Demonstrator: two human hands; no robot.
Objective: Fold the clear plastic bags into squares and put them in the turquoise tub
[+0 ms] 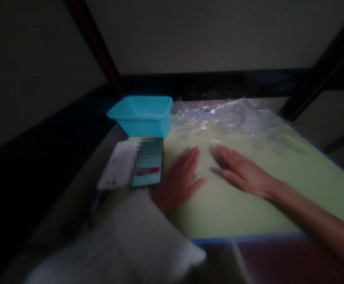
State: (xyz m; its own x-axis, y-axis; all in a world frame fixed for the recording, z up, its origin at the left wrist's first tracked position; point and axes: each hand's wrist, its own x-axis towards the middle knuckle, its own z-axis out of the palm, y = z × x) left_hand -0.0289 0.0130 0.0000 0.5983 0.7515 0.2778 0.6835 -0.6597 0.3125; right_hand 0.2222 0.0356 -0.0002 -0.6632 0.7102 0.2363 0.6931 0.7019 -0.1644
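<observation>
My left hand [180, 179] is just above or on the pale yellow tabletop [227, 213], fingers stretched out together and thumb apart, holding nothing. Close to its left side lies a smartphone [148, 161] with a lit, partly blurred screen. Opposite it, my right hand [247, 173] is also stretched out flat with the thumb apart and nothing in it. Beyond both hands lies crumpled clear plastic [227, 114], spread along the far part of the table. The picture is dim, so I cannot tell whether the palms touch the surface.
At the far left stands a turquoise plastic basin [148, 126]. A flat white object [115, 165] lies left of the phone. Blue trim [248, 238] runs along the table's near edge. Pale cloth [148, 236] covers my left forearm. Dark bars cross the wall behind.
</observation>
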